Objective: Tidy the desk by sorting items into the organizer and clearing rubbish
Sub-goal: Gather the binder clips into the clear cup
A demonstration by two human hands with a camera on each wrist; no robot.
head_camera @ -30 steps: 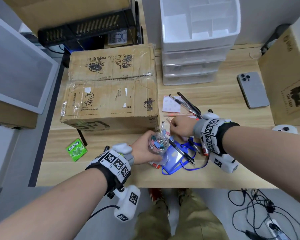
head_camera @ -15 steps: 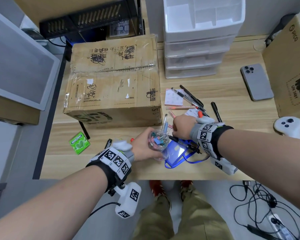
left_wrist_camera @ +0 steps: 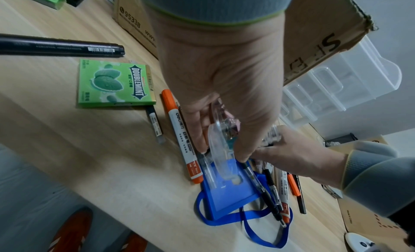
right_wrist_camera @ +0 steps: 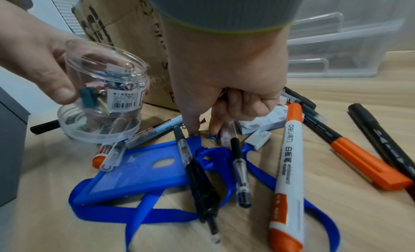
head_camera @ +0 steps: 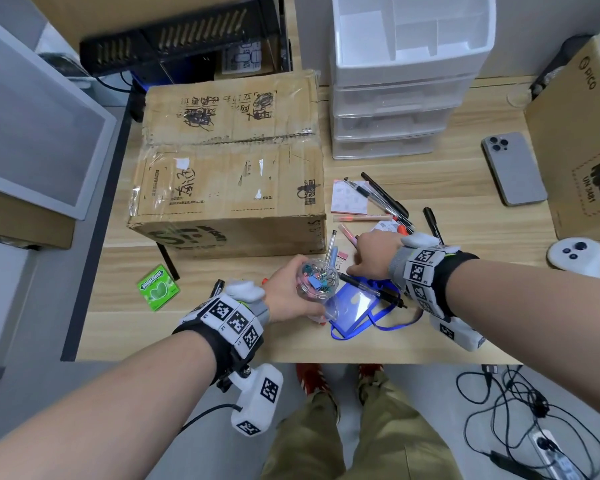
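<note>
My left hand (head_camera: 284, 294) holds a clear jar (head_camera: 317, 278) of coloured binder clips just above the desk's front, tilted with its mouth toward my right hand. The jar's clear lid (right_wrist_camera: 98, 129) sits right under the jar (right_wrist_camera: 105, 78). Beside it my right hand (right_wrist_camera: 203, 129) reaches down among the pens. Its thumb and index finger pinch a small binder clip (right_wrist_camera: 211, 136) on the desk while the other fingers stay curled. A pink binder clip (head_camera: 342, 255) lies by the fingertips. The white drawer organizer (head_camera: 406, 84) stands at the back.
A blue badge holder (head_camera: 352, 303) with lanyard lies under several pens and orange-capped markers (right_wrist_camera: 289, 167). A sticky-note pad (head_camera: 349, 197), green gum pack (head_camera: 158, 287), large cardboard box (head_camera: 229, 168), phone (head_camera: 513, 168), second box (head_camera: 582, 140) and white controller (head_camera: 574, 256) share the desk.
The head view has shifted a little. Both hands stay in nearly the same place, the jar beside the right hand, whose fingers work at the desk surface.
</note>
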